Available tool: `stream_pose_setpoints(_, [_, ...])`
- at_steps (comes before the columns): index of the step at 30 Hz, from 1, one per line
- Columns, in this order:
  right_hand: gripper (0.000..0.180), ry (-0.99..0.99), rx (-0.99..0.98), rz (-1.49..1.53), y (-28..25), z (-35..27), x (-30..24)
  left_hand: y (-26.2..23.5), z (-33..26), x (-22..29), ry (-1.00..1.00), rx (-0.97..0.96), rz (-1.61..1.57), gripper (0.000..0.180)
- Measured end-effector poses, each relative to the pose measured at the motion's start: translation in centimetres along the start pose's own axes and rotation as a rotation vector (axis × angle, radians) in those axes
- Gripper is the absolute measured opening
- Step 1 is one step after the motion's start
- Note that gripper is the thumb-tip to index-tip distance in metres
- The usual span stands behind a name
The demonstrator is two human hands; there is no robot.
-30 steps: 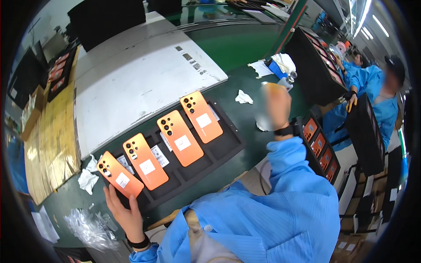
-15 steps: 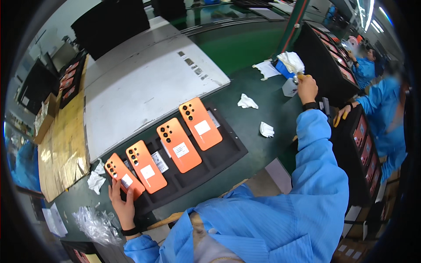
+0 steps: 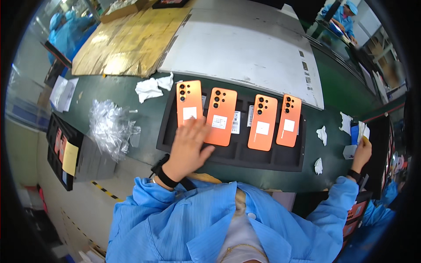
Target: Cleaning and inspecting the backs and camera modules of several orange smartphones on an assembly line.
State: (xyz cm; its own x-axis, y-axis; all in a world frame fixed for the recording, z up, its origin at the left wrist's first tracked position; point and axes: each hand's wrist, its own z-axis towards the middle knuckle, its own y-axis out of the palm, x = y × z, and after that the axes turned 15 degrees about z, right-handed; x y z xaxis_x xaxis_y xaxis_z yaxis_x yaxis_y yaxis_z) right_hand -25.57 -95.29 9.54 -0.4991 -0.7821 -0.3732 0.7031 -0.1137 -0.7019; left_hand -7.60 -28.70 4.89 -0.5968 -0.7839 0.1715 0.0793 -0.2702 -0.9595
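Note:
My left hand [image 3: 188, 147] lies open, fingers stretched over the lower part of the leftmost orange phone [image 3: 188, 94] and its white label. To its right, a second orange phone [image 3: 223, 109], a third orange phone [image 3: 263, 123] and a fourth orange phone [image 3: 288, 122] lie back-up on a black compartment tray [image 3: 245, 160]. At the far right my right hand [image 3: 362, 154] is closed, yellow covers on its fingertips. Its fingertips meet the lower edge of a white cloth [image 3: 363, 129] by a blue box [image 3: 354, 135]; what they grip is hidden. A small whitish bottle [image 3: 349, 151] stands beside it.
Crumpled clear plastic [image 3: 112, 127] and white tissue [image 3: 148, 90] lie left of the tray. Two more tissue scraps, one a crumpled tissue [image 3: 318, 166], lie right of it. A white board [image 3: 245, 39] covers the far side. A co-worker [image 3: 344, 19] sits at the back right.
My view has turned, so the tray now appears level and central. My left hand has moved from the leftmost phone's side onto its lower part. My right hand stays by the bottle and cloth.

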Motion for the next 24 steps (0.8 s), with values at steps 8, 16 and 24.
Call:
stream_pose_setpoints(8, [0.025,-0.695,-0.339,0.746,10.7,-11.8,-36.4,2.1,-1.7,2.8,0.128,-0.076,0.057,0.079])
stream_pose_setpoints(16, [0.022,-0.79,-0.475,0.654,18.6,-17.3,-48.5,3.9,-2.2,2.7,0.133,0.032,0.0,0.079])
stream_pose_setpoints(24, [0.022,-0.987,-0.497,0.543,15.3,-19.9,-47.7,5.5,-2.5,2.7,0.122,0.123,0.024,0.078])
